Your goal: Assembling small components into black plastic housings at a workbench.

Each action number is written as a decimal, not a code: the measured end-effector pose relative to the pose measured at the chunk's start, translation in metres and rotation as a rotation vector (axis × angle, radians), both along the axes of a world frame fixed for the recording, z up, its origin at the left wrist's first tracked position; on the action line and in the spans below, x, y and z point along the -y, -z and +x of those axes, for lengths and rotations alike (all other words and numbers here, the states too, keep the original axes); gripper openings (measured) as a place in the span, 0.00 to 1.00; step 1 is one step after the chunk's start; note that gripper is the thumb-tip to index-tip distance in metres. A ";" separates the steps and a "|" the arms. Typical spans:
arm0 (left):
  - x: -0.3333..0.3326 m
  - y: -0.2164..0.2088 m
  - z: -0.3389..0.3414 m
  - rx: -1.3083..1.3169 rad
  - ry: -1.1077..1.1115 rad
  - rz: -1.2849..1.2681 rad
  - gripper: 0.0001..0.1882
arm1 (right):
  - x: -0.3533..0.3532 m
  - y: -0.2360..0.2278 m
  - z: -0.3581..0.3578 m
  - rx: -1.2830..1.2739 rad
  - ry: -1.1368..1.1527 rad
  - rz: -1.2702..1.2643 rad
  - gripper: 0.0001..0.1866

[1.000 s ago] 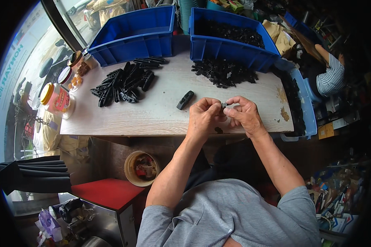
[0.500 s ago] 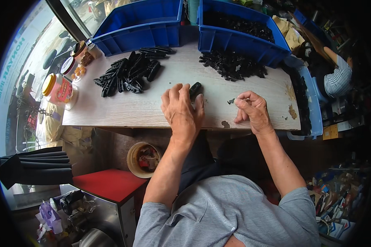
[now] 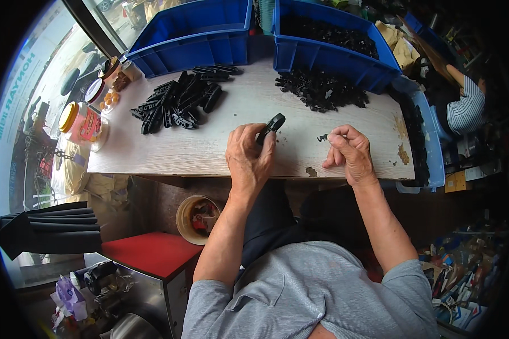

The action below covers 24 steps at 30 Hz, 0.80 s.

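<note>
My left hand (image 3: 249, 152) is closed around a long black plastic part (image 3: 274, 123) with a rounded end, which it holds raised and tilted near the table's front. Between the thumb and fingers of my right hand (image 3: 349, 151) is a small dark toothed piece (image 3: 322, 138), pinched and sticking out toward the left. The two held pieces are apart. Beyond my left hand lies a pile of similar long black parts (image 3: 175, 101). A heap of small black pieces (image 3: 322, 90) spreads beyond my right hand.
Two blue bins stand at the back: the left one (image 3: 192, 48), and the right one (image 3: 333, 61) holding black pieces. Jars (image 3: 82, 121) line the table's left edge. A clear blue tub (image 3: 432, 141) is at the right. Below the table stands a bucket (image 3: 181, 220); a person (image 3: 466, 104) is at far right.
My left hand has picked the long black part up off the table and tilted it upright. My right hand keeps its pinch on the small piece, shifted only slightly.
</note>
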State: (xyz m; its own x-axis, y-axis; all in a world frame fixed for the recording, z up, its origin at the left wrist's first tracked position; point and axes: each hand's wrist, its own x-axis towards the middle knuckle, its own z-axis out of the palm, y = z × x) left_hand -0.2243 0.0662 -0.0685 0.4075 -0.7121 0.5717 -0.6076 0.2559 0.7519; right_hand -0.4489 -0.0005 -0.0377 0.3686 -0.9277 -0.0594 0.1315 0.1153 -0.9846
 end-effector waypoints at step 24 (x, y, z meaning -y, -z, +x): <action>0.006 -0.024 -0.007 0.486 0.212 0.363 0.14 | -0.003 -0.001 0.005 -0.033 0.079 0.026 0.07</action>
